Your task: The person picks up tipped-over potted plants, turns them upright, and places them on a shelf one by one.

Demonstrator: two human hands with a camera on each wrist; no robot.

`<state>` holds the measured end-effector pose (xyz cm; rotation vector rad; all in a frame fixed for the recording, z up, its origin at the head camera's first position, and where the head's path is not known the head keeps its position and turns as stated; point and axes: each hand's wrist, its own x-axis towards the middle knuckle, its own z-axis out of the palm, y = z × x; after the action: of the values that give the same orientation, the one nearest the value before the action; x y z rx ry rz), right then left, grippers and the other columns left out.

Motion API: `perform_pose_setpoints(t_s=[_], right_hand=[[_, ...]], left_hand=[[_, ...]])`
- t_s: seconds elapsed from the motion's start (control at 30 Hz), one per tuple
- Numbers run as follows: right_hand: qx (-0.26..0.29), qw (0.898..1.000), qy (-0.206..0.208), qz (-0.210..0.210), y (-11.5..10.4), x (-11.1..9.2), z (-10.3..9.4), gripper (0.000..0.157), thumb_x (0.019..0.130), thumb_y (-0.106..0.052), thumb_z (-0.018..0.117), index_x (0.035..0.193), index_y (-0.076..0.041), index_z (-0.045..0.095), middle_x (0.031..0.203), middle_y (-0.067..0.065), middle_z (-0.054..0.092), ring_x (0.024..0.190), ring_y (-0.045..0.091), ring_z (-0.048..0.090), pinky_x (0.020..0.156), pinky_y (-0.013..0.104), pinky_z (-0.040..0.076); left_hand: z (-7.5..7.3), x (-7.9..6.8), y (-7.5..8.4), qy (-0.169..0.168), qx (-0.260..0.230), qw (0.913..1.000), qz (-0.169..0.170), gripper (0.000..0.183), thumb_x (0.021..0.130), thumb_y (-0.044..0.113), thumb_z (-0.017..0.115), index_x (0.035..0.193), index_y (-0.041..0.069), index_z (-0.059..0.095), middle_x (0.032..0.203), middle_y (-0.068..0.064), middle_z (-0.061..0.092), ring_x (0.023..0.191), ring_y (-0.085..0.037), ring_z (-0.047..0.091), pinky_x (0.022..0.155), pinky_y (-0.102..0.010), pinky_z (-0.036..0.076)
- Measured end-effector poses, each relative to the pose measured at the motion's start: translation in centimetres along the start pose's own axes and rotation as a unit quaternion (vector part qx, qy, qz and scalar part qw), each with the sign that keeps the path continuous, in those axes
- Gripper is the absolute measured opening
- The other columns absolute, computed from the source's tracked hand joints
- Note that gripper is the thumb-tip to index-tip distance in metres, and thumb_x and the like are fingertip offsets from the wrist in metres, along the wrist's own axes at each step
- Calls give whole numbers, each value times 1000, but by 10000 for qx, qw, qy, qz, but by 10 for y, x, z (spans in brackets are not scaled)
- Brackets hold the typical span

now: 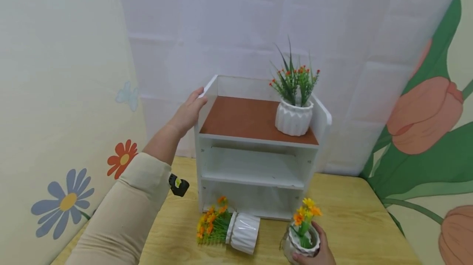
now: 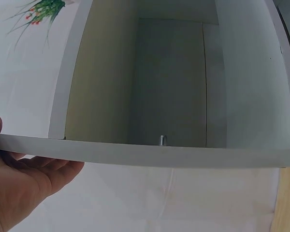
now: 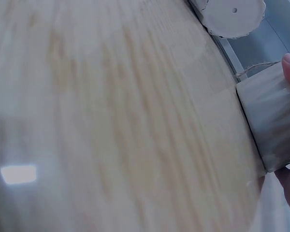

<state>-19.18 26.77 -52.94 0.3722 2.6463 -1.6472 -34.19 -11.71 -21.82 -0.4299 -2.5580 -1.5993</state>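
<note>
My left hand (image 1: pixel 188 113) grips the top of the left side panel of a small white shelf (image 1: pixel 255 180). In the left wrist view, the fingers lie along the outer face of that panel (image 2: pixel 150 154). My right hand (image 1: pixel 320 248) holds a small white flowerpot (image 1: pixel 292 252) with yellow and orange flowers (image 1: pixel 306 213), in front of the shelf's right side. Twine shows at this pot (image 3: pixel 273 113) in the right wrist view. Beside it a larger white pot (image 1: pixel 244 232) lies on its side, its orange flowers (image 1: pixel 214 220) pointing left.
On the shelf's brown top (image 1: pixel 240 117) a white ribbed pot (image 1: pixel 293 118) with red flowers stands upright at the right. The shelf rests on a wooden table (image 1: pixel 343 215). A white cloth (image 1: pixel 221 19) hangs behind, with flower-printed panels (image 1: pixel 425 113) at the sides.
</note>
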Motion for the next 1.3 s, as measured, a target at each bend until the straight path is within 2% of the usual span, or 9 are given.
perform_pose_setpoints(t_s=[0.13,0.37,0.43,0.7,0.83,0.93,1.0,1.17,1.3], right_hand=[[-39,9999,62,-120,-2,0,-1,118,61,-21,93,151,-7,18,144,29,43,125,39,50,95,36,44],[130,9997,-20,191,-5,1,1,125,58,-29,95,152,-7,16,146,30,38,128,43,47,101,49,42],[168,9997,-13,204,-5,1,2,126,58,-30,95,152,-7,16,147,30,37,128,43,46,101,48,42],[-20,9985,299,-467,-14,-5,0,114,61,-18,92,150,-6,22,143,28,46,123,34,51,87,22,45],[-174,9993,245,-243,-21,-3,-4,117,63,-26,92,152,-8,18,147,29,40,127,41,48,99,39,45],[-202,9997,164,-10,-30,-4,-6,121,64,-33,92,153,-10,14,150,30,34,132,46,42,105,55,39],[-211,9996,193,-70,-35,-5,-8,120,65,-33,91,153,-10,14,151,30,33,133,46,42,106,53,39],[-257,9979,368,-459,-46,-11,-11,116,65,-25,91,153,-8,17,148,31,38,131,42,44,101,40,42],[-123,9993,233,-260,-57,-13,-13,120,64,-29,92,154,-11,14,150,31,33,134,45,40,107,50,37]], left_hand=[[-1,0,1,12,7,10000,51,62,104,44,25,159,26,4,161,-14,23,140,-39,31,111,-65,27],[0,0,1,-9,-15,10000,-9,62,104,43,26,159,25,5,163,-11,19,143,-37,27,112,-65,25],[0,0,0,-23,-10,10000,13,62,104,43,26,159,25,4,163,-11,18,144,-38,27,112,-66,25],[0,1,0,-22,5,10000,30,62,104,43,25,159,26,4,164,-11,17,145,-37,26,112,-67,24],[1,2,-2,-30,26,10000,55,62,104,43,25,159,24,3,163,-12,18,144,-38,27,111,-67,25],[1,1,-2,-14,9,10000,59,62,104,42,26,159,23,4,162,-13,19,142,-39,29,111,-67,26],[1,0,-1,13,-7,10000,48,62,104,42,26,159,22,5,162,-13,19,142,-39,29,112,-66,26],[1,0,-1,17,-35,10000,84,62,104,41,26,159,22,5,163,-13,19,142,-39,29,112,-66,26],[1,0,-1,-2,-70,9999,91,62,104,41,26,159,22,5,162,-13,20,143,-38,29,112,-66,26]])
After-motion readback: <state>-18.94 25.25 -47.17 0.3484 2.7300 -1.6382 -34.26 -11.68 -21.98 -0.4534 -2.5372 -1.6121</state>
